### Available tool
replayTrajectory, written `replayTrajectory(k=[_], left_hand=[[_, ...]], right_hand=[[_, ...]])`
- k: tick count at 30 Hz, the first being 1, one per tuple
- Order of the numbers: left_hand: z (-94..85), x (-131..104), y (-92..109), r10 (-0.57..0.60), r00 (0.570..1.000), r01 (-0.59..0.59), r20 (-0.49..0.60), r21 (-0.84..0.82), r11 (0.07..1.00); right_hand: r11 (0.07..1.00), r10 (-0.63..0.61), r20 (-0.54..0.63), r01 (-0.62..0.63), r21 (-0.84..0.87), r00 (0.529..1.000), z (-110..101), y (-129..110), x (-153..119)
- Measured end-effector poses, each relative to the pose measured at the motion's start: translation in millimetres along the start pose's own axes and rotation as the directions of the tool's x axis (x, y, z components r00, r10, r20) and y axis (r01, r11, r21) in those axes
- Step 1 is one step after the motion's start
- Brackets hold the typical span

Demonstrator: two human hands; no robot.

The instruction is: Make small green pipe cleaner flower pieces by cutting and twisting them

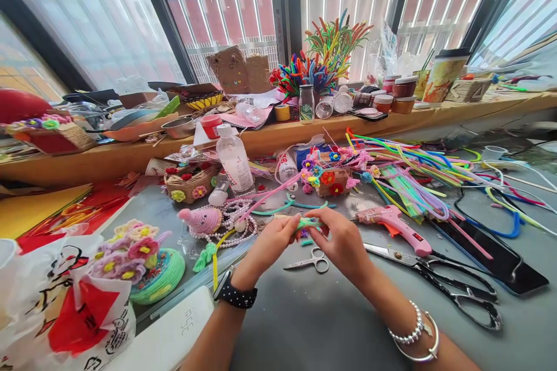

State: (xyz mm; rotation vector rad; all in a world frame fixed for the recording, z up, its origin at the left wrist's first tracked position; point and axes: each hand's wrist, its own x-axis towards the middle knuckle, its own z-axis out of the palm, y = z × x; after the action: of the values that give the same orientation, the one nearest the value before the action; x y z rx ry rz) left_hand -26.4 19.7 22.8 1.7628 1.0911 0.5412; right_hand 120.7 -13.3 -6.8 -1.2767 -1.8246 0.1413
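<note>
Head view: our left hand (275, 237) and right hand (343, 239), fingers curled inward, pinch a small green chenille piece (310, 223) between them, above the grey table (287, 324). Just nearer us lie silver scissors (310, 262); to the right, a pink glue gun (402, 226) and black-handled shears (420, 265). Farther left stands a labelled bottle (235, 159); far right, pipe cleaners (400, 188) lie heaped.

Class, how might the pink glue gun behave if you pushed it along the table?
The pink glue gun would probably slide or swivel rather than roll, since it lies on its side with its handle jutting out. Its smooth, moulded-looking body suggests it should feel stiff, not floppy.
</note>
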Motion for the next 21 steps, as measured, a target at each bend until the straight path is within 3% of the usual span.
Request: replayTrajectory(k=[4, 9, 12, 21], left_hand=[[2.6, 0.4, -3.2, 0.256, 0.956, -0.169, -0.145, 0.440, 0.882], [5.4, -3.2, -4.7, 0.426, 0.892, -0.174, -0.149, 0.758, 0.629], [7.3, -4.3, -4.2, 0.444, 0.884, -0.163, -0.149, 0.791, 0.590], [8.5, -5.3, 0.9, 0.383, 0.905, -0.147, -0.186, 0.708, 0.691]], right_hand=[[0.951, 0.146, 0.197, -0.192, 0.242, 0.970, -4.9, 1.2, 7.2], [0.867, 0.237, 0.272, -0.330, 0.374, 0.933, -5.6, 3.9, 8.5], [0.827, 0.277, 0.271, -0.372, 0.421, 0.922, -4.2, 4.0, 7.4], [0.723, 0.347, 0.257, -0.432, 0.539, 0.902, -2.2, 1.4, 7.1]])
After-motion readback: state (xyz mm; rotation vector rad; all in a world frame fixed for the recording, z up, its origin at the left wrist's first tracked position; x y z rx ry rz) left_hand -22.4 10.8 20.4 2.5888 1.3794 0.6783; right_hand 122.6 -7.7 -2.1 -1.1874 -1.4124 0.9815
